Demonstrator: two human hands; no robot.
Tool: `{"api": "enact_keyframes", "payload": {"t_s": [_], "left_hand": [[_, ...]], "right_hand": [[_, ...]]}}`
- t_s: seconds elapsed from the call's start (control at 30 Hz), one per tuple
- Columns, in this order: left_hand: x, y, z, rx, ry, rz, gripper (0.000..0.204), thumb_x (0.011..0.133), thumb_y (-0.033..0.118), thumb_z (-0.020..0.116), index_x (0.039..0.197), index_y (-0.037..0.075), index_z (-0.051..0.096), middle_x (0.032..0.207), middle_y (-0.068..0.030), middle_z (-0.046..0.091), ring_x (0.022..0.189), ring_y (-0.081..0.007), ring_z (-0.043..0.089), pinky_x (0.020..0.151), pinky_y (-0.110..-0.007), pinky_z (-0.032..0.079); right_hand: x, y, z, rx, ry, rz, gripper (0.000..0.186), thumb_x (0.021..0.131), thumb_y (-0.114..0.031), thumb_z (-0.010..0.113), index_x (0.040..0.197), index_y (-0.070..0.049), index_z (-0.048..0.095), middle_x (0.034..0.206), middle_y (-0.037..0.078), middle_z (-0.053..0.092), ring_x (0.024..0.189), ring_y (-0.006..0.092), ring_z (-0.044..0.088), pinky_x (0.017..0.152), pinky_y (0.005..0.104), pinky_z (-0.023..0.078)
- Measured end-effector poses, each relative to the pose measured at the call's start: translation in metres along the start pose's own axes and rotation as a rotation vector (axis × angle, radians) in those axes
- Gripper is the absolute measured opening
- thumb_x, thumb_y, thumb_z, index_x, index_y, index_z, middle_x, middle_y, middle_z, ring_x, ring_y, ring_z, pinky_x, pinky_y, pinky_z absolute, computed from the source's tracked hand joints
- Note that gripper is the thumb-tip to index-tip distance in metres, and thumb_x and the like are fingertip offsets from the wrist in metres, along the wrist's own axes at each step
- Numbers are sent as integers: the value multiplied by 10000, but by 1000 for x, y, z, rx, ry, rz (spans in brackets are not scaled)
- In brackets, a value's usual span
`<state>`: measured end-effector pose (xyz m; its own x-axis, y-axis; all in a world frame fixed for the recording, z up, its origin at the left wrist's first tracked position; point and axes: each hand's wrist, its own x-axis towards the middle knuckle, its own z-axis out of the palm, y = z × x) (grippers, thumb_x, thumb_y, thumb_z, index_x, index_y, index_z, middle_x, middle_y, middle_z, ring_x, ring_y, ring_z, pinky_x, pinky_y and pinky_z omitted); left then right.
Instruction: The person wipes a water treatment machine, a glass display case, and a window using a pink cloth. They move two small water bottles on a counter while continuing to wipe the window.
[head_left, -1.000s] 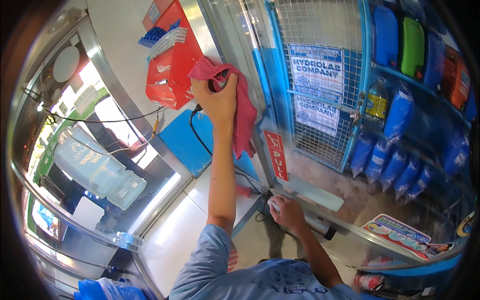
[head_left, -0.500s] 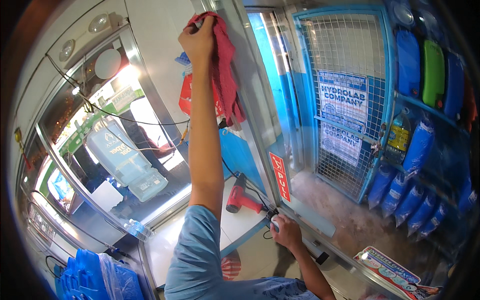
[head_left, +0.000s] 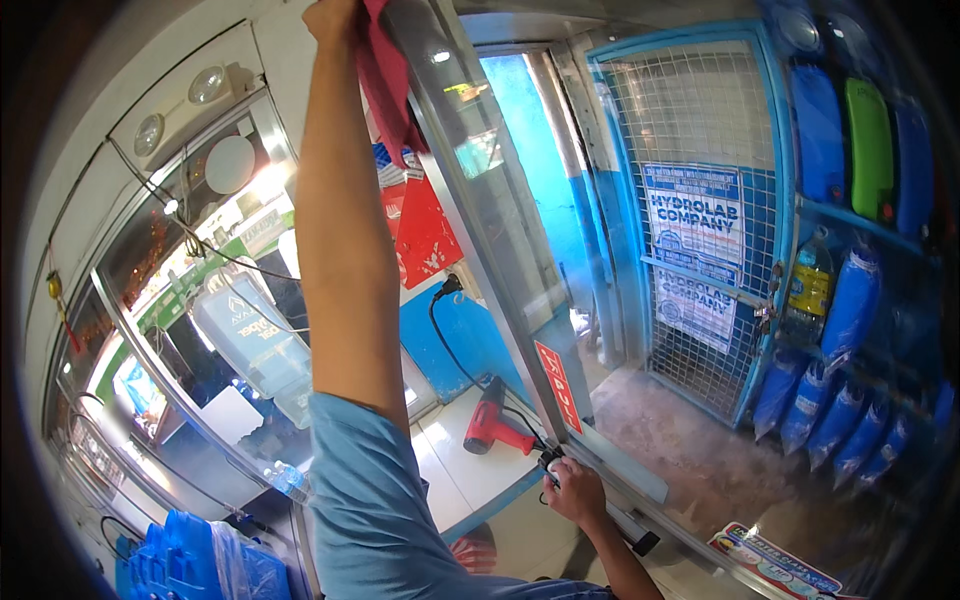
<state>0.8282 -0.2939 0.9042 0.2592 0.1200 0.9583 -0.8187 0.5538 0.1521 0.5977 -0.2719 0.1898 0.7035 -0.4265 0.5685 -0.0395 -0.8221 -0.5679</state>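
Raised high at the upper edge, my left hand (head_left: pixel 332 18) is closed on a red cloth (head_left: pixel 385 85). The cloth hangs against the metal frame of a glass door (head_left: pixel 480 230), and part of the hand is cut off by the picture's edge. Low down beside the door's edge, my right hand (head_left: pixel 576 490) is closed round a small pale and dark thing that my fingers mostly cover. Close to it, a red and black hair dryer or heat gun (head_left: pixel 497 425) lies on a white tiled counter (head_left: pixel 440 465).
A black plug (head_left: pixel 450 287) with a cord is on the wall. Past the glass stand a blue mesh gate (head_left: pixel 700 130) and shelves with blue and green containers (head_left: pixel 868 145) and filled blue bags (head_left: pixel 850 300). Blue plastic containers (head_left: pixel 180 560) are at lower left, by a window.
My left hand has gone up and left with the cloth, partly out of the picture. The view has shifted a little. My right hand stays by the door's edge.
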Motion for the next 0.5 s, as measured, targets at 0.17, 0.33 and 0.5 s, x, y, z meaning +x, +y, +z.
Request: {"api": "enact_keyframes", "payload": {"t_s": [0.17,0.33,0.5], "left_hand": [[36,-6,14,195,165,69,483,780,336,771,1016,-79,697,940,-151,699,823,-221,663,713,-338,531],[34,-9,7,359,177,-17,484,815,323,746,1074,-82,688,977,-167,707,892,-223,665,757,-339,527],[-25,-16,-18,171,-65,109,417,847,295,716,1057,-65,698,938,-144,708,851,-199,656,733,-320,520]], "right_hand": [[0,-2,-1,18,5,-1,229,814,-252,653,915,-46,655,945,124,651,807,326,660,722,434,527],[0,-2,-4,25,2,9,217,808,-240,657,910,-49,642,914,121,639,796,332,651,708,437,520],[-1,-4,-4,13,10,-22,209,801,-228,662,898,-46,633,880,123,625,760,333,639,684,449,509]]}}
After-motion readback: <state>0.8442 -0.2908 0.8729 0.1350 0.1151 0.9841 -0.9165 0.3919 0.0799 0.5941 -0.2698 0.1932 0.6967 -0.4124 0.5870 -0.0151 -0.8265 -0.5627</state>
